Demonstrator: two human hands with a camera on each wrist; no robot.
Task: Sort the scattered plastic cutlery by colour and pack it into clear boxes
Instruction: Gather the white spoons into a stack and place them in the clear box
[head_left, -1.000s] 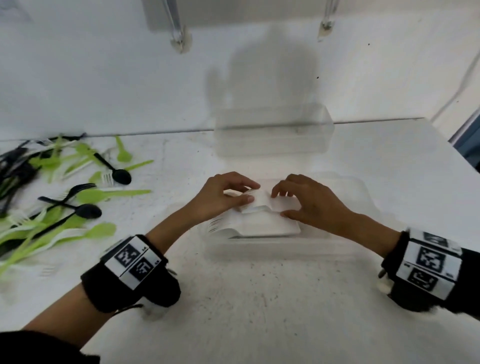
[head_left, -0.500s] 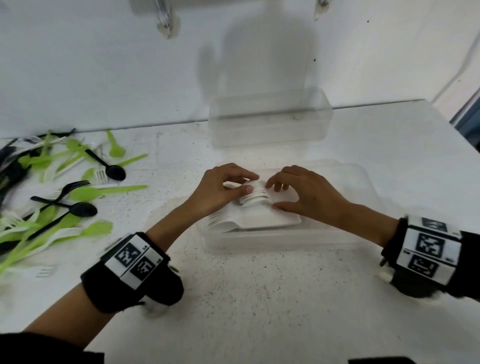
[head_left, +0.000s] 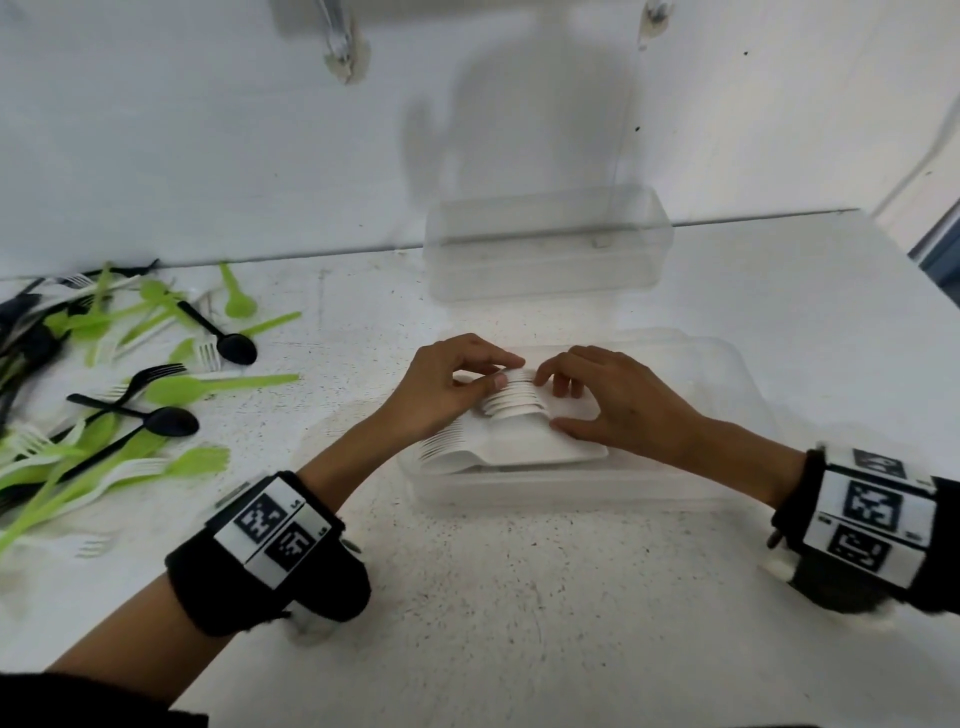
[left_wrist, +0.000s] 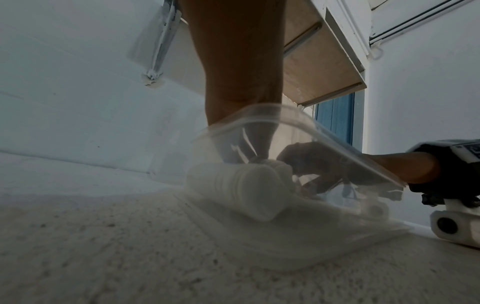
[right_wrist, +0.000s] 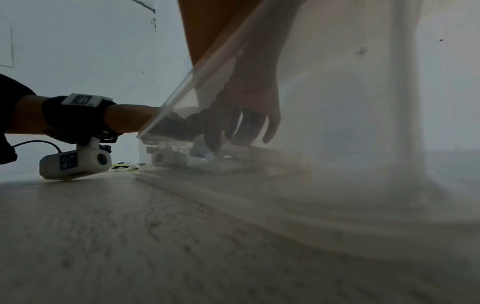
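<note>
A shallow clear box (head_left: 571, 493) sits at the table's centre, holding white cutlery. White forks (head_left: 452, 452) lie stacked at its left end, with handles running right. On top lies a nested stack of white spoons (head_left: 511, 405). My left hand (head_left: 506, 371) pinches the stack's left side between thumb and fingers. My right hand (head_left: 548, 401) curls its fingers over the stack's right end, thumb pressed on the handles below. In the left wrist view the white cutlery (left_wrist: 249, 185) shows blurred through the box wall (left_wrist: 285, 127). In the right wrist view my right hand's fingers (right_wrist: 246, 123) point down behind the box wall (right_wrist: 207, 61).
A second, deeper clear box (head_left: 545, 244) stands against the back wall. A scattered pile of green, black and white cutlery (head_left: 104, 389) covers the table's left side. The table's right edge runs past the box, with a shelf bracket (head_left: 343, 52) on the wall above.
Both hands have drawn closer around the spoon bowls, which now stand fanned and nested between the fingertips. The box and the forks have stayed put.
</note>
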